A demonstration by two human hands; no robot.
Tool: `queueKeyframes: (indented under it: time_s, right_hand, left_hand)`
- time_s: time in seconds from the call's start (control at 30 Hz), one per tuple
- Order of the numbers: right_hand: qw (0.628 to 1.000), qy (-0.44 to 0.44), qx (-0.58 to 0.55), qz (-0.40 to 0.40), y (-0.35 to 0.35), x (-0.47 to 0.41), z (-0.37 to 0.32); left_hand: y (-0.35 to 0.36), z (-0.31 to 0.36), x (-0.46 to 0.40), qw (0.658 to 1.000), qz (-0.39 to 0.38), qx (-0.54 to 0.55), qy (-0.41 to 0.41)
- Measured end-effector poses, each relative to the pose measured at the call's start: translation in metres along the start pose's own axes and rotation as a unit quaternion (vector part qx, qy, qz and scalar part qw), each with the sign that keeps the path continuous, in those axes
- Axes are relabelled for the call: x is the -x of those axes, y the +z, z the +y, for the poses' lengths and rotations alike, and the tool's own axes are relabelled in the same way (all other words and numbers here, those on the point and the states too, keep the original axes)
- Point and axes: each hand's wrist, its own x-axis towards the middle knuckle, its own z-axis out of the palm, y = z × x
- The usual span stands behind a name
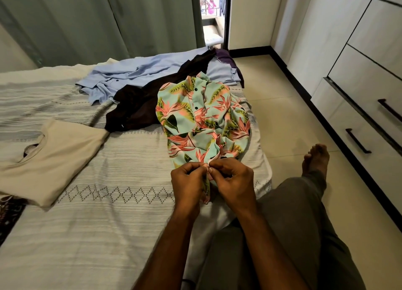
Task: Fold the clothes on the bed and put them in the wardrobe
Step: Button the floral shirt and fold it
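A floral shirt [202, 117], mint with pink and green leaves, lies along the bed's right side with its collar far from me. My left hand [188, 179] and my right hand [233, 181] meet at its near hem and both pinch the front opening there. Beyond it lie a dark brown garment [139, 106] and a crumpled light blue shirt [134, 74]. A folded beige T-shirt [54, 154] rests on the left of the bed [108, 224]. The white wardrobe [367, 76] stands on the right.
A purple cloth [226, 56] hangs off the bed's far corner. Green curtains [97, 22] cover the far wall beside an open balcony door [214, 15]. Tiled floor [280, 106] runs between bed and wardrobe. My leg [293, 213] and bare foot [315, 161] stretch over it.
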Motion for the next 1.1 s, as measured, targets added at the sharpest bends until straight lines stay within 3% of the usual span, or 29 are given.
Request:
queueKeyframes:
  time_s: [0.3,0.53,0.67,0.83,1.1]
  right_hand:
    - [0.998,-0.039,0.023,-0.032,0.0,0.0,-0.003]
    - [0.999,-0.011,0.024,-0.046,-0.001,0.001,0.002]
    - [0.997,0.048,-0.053,-0.038,-0.001,0.0,-0.001]
    - [0.965,0.168,-0.197,-0.044,-0.007,-0.004,-0.004]
    - [0.965,0.201,-0.164,-0.031,-0.005,-0.003,0.002]
  left_hand:
    - [-0.009,-0.006,-0.004,1.0,-0.024,0.006,-0.004]
    - [-0.014,-0.004,-0.004,0.994,-0.069,-0.064,0.058]
    - [-0.015,-0.002,-0.009,0.992,-0.095,-0.057,0.062]
    - [-0.01,-0.004,-0.009,0.988,-0.155,-0.004,0.003]
    - [-0.007,-0.014,-0.013,0.985,-0.16,-0.044,0.041]
